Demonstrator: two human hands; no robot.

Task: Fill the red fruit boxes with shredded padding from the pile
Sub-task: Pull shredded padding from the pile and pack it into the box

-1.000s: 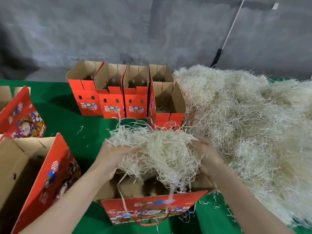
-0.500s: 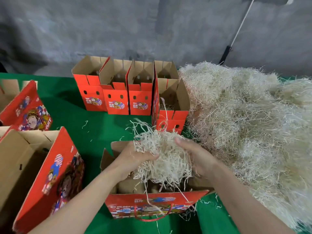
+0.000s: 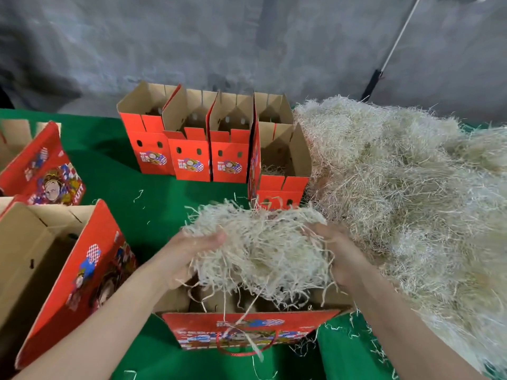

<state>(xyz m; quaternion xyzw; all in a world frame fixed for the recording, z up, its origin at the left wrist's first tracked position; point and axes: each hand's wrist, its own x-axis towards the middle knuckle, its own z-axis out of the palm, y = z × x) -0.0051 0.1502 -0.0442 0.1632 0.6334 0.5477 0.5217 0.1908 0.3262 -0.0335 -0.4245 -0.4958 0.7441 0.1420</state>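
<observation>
padding (image 3: 260,250): one wad, two hands (image 3: 192,250) (image 3: 338,253)

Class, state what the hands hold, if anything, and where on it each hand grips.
One clump of shredded padding, above the open red box: the left hand grips its left side, the right hand its right side.
</observation>
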